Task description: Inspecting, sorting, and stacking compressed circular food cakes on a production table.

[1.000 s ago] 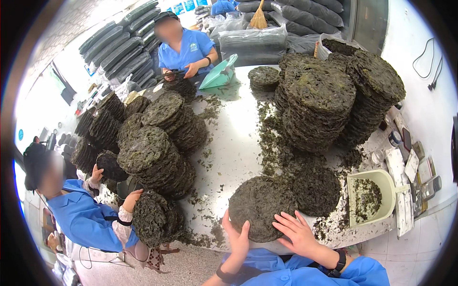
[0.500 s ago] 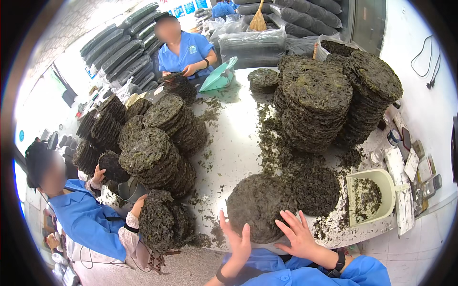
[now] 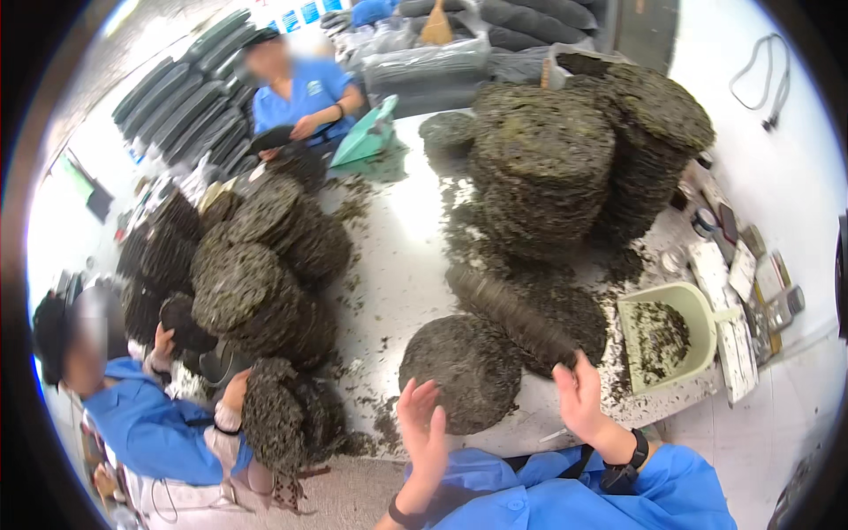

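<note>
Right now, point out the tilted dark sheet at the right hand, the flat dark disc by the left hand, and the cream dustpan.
Tilted dark sheet (image 3: 511, 311): head view, middle of its blurred surface.
Flat dark disc (image 3: 466, 371): head view, middle of its top face.
Cream dustpan (image 3: 702, 336): head view, right inner wall.

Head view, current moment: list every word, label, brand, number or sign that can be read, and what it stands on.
None can be read.
Blue signs on the back wall: too small and blurred.
Pale badge on the far co-worker's blue shirt: too small and blurred.
Dark piece at the right hand: motion-blurred, no lettering visible.
</note>
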`<state>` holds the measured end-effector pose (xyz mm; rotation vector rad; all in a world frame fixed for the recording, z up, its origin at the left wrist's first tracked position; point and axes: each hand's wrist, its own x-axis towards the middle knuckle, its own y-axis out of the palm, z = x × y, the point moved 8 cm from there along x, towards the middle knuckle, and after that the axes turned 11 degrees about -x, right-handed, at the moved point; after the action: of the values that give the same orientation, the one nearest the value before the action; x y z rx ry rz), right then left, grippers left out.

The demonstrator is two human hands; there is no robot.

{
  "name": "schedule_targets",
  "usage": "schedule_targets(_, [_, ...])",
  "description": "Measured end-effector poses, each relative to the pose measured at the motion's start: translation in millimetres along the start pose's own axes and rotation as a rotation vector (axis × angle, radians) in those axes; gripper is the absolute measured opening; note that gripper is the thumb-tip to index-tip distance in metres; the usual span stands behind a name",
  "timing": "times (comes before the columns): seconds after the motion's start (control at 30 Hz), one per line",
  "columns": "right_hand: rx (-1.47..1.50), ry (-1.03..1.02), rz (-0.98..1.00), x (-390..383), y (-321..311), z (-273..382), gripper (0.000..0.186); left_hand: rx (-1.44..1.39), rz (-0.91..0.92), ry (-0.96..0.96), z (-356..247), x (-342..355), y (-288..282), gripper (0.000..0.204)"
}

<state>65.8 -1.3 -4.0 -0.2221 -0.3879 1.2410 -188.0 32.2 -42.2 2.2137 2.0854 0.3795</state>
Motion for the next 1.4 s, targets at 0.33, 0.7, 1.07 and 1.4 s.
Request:
schedule_targets(0.33, [0.923, 0.437, -0.084, -3, 2, -33, 0.028, -0.594, 0.063, -0.465, 48, -5, 13, 0.044])
schedule_targets(0.7, [0.766, 0.436, 0.022, -10, 4, -40, 0.04, -0.629, -0.032, -0.609, 36, -10, 37, 0.025])
schedule_targets(1.07, [0.286, 0.137, 0.013, -1, -1, -12, 0.01, -0.726, -0.122, -0.506, 26, 5, 37, 0.018])
schedule_targets(1.4, [-0.355, -0.365, 0.073, 4, 48, 35, 0.013, -0.566, -0.111, -0.449, 36, 2, 46, 0.03])
